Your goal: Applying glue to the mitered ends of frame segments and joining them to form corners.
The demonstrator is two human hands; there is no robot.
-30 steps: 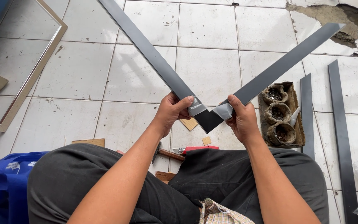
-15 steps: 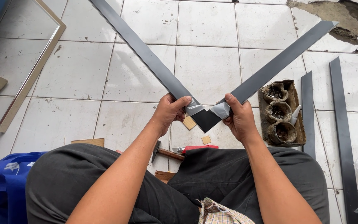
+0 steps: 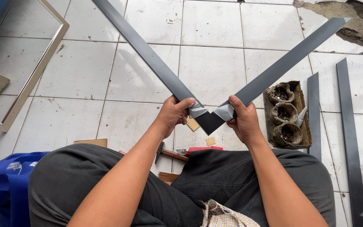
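Hands are both up front over the lap, each gripping one grey bar right at the corner where the two meet in a V. Left hand (image 3: 174, 114) has its fingers wrapped tight around the left bar (image 3: 148, 52), thumb lying along the top near the silver corner piece (image 3: 209, 113). Right hand (image 3: 242, 122) is clamped on the right bar (image 3: 286, 63) the same way, thumb pressed on the shiny bit at the joint. So the joined corner sits between both fists, held in the air above the white tile floor (image 3: 80, 71), bars running up and away to either side. Down by the knees there's a hammer (image 3: 171, 154) and a red tool (image 3: 202, 149) on the tiles, just beside each other. Over to the right sits a grubby tray (image 3: 303, 101) with three crusty pots, then two more grey strips (image 3: 349, 138) lying flat on the floor. Blue bag (image 3: 1, 189) at lower left.
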